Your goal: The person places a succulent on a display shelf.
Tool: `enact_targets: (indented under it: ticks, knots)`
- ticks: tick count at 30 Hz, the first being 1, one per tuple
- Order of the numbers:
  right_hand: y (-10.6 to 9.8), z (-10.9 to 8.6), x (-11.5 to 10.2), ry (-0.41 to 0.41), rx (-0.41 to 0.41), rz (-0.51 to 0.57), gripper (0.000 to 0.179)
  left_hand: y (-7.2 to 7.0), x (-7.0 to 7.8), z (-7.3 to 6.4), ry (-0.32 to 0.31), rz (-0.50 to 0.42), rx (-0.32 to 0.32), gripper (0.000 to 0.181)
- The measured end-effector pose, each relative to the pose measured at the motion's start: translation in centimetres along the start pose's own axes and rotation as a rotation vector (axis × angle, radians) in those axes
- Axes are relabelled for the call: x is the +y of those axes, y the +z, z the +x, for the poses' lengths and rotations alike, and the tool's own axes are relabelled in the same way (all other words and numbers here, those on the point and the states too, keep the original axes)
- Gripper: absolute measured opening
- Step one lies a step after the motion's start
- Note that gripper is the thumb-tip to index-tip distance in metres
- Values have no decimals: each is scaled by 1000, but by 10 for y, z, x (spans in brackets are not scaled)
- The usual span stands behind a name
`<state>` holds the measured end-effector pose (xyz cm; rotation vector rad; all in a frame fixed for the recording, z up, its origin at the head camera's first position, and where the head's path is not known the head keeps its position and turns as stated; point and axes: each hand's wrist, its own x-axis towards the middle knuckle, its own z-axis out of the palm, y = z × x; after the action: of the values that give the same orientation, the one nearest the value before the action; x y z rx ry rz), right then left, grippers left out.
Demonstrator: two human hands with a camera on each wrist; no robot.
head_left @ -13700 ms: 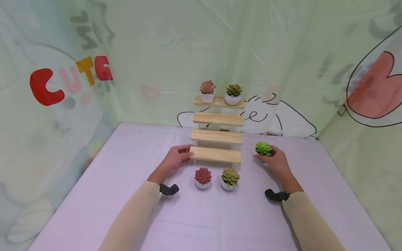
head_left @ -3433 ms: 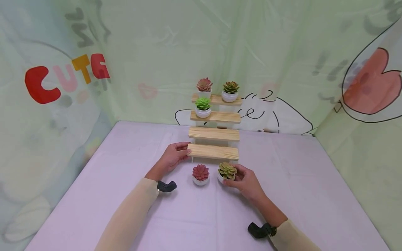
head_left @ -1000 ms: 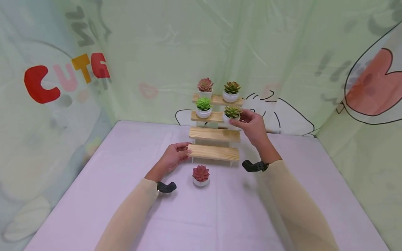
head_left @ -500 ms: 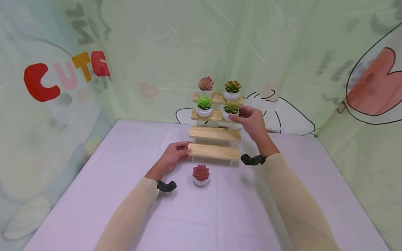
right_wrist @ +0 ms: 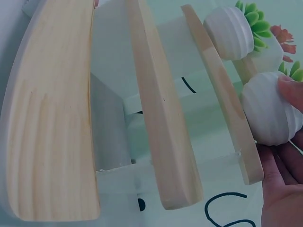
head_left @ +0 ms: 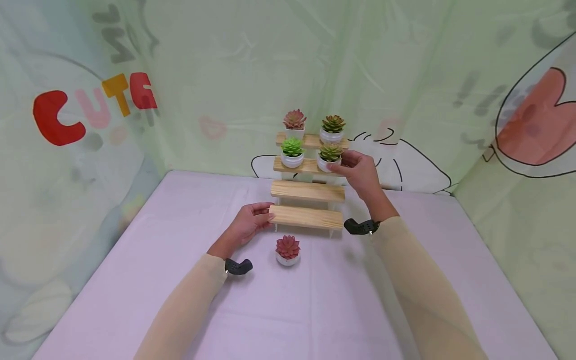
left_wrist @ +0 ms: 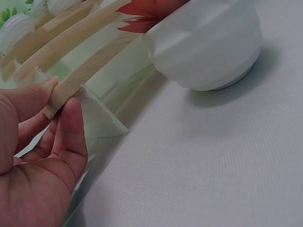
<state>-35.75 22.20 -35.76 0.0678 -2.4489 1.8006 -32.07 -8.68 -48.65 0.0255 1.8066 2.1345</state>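
My left hand (head_left: 250, 222) pinches the left end of the lowest wooden board of a four-step plant stand (head_left: 307, 217), thumb on top and fingers beneath. With my right hand (head_left: 362, 173) I grip the white pot of a yellowish-green potted succulent (head_left: 330, 156), at the right end of the second board from the top. In the right wrist view this white pot (right_wrist: 269, 109) sits right at the board's surface. Left of it on that board stands a bright green succulent (head_left: 293, 153). A red succulent (head_left: 288, 250) in a white pot stands on the table before the stand.
The top board carries a pink succulent (head_left: 295, 124) in a square pot and a dark green succulent (head_left: 333, 129) in a round one. A pale lilac cloth covers the table (head_left: 252, 315). Printed curtain (head_left: 216, 85) hangs close behind the stand.
Since the earliest frame, the bright green succulent has gone onto the second board. The yellowish-green one has been lifted from the table to beside it, lately shifting slightly left. My left hand keeps its hold.
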Motion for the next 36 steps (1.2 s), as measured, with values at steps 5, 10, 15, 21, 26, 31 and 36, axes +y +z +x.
enact_targets:
  ticks: [5, 10, 15, 21, 26, 31, 36]
  knots:
    - [0, 0, 0, 17, -3, -10, 67, 0, 0, 0, 10, 3, -9, 49]
    - [0, 1, 0, 30, -9, -29, 68, 0, 0, 0, 11, 6, -8, 50]
    - [1, 0, -1, 41, -16, -48, 71, 0, -1, 0, 1, 7, 1, 49]
    - [3, -10, -2, 32, -17, -18, 73, 0, 1, -1, 7, 13, 0, 49]
    - [4, -27, 2, -8, 36, 31, 71, 0, 1, -1, 8, 9, -11, 49]
    - [10, -44, 15, -90, 126, 54, 62, 0, 1, -1, 7, 3, -11, 49]
    - [19, -61, 30, -150, 185, 102, 56, 0, 1, -1, 3, 1, -9, 49]
